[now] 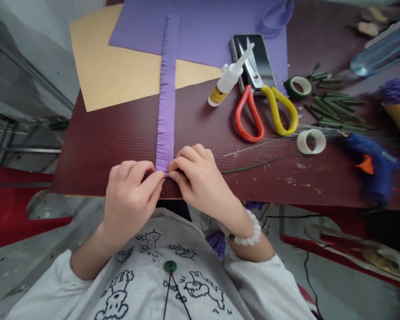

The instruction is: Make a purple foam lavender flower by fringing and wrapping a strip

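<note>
A long purple strip with a fringed left edge stretches away from me across the dark red table. Its near end lies by the table's front edge, where both hands pinch it. My left hand is closed, thumb and index finger on the left corner of that end. My right hand is closed too, its fingertips on the right corner, almost touching the left fingertips. The bit of strip between the fingertips is mostly hidden. The strip's far part lies over a tan sheet and a purple sheet.
Right of the strip are a glue bottle, scissors on a phone, green tape, a pale tape roll, green stems, thin wires and a blue glue gun. A red chair stands at the left.
</note>
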Tool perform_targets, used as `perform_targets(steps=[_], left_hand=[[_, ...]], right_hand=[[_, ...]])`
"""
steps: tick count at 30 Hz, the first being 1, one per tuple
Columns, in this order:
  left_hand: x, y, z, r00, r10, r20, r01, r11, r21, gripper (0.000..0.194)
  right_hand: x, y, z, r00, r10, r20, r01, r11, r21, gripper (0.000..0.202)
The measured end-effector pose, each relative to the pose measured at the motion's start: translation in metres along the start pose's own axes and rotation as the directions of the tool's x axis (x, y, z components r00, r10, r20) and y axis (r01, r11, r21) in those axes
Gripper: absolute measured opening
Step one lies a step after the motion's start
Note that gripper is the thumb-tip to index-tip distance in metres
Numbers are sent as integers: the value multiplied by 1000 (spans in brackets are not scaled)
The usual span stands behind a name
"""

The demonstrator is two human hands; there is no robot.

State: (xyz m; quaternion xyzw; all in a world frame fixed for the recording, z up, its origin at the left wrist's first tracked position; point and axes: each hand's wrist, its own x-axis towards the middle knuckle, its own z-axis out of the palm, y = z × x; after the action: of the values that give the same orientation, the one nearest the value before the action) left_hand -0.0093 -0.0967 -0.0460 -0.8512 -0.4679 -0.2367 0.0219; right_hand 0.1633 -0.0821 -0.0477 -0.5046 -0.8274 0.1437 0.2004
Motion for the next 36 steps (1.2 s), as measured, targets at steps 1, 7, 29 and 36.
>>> perform_targets(steps=[1,7,29,36], left_hand=[[1,-1,1,1000,6,-4,-6,1000,-1,10],[8,1,3,996,-82,35,84,992,-91,10],[6,-3,1,996,-83,22,85,988,-130,7],[12,-2,1,983,-166,78,178,969,-169,9]], right_hand=[[-1,0,0,1000,5,-12,-5,1000,23,15],[-14,0,2,962,-123,-244,113,992,-54,16],[-2,-1,-1,997,-26,-73,32,996,81,18],[-17,-4,5,940,-167,-297,110,973,-201,14]])
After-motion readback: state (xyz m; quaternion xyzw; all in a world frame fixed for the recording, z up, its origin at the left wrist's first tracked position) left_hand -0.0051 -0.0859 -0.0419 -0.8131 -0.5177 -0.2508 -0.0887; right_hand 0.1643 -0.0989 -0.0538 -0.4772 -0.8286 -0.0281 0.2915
